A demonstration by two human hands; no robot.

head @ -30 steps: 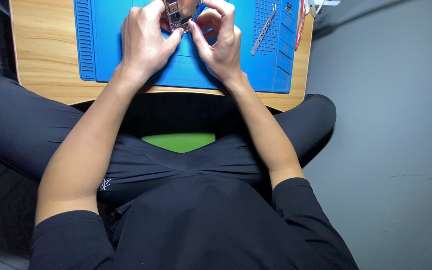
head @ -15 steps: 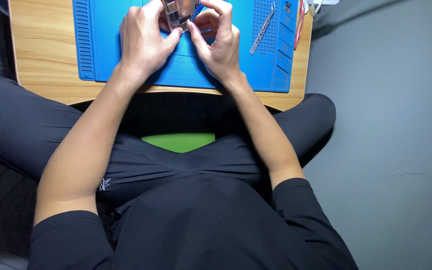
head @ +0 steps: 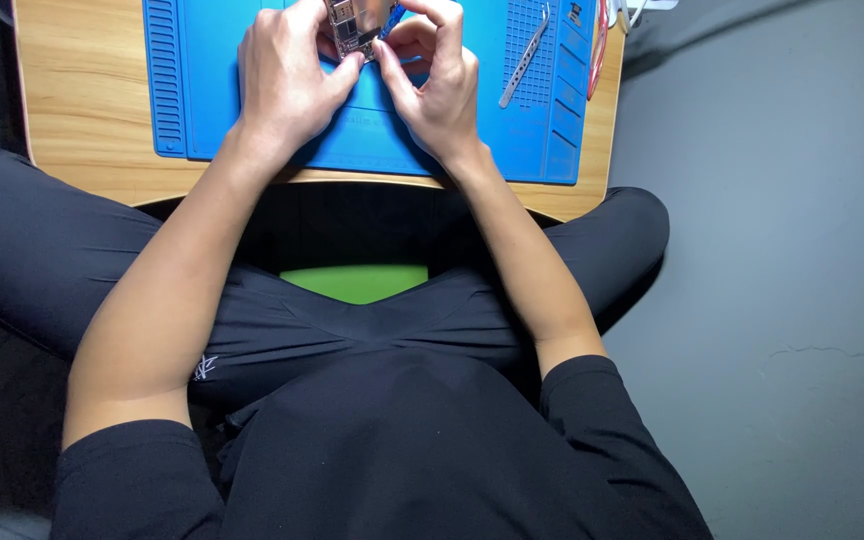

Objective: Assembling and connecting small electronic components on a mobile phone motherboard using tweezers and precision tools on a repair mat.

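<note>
Hands meet at the far edge of the blue mat [head: 252,120] on the wooden counter [head: 82,90], left hand [head: 287,80] and right hand [head: 437,85] both pinching an opened phone [head: 357,28], metal tweezers [head: 524,58] lying just right

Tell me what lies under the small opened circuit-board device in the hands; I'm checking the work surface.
Under the small opened circuit-board device lies the blue ribbed rubber mat on the light wooden table. The left hand and right hand hide the rest.
</note>
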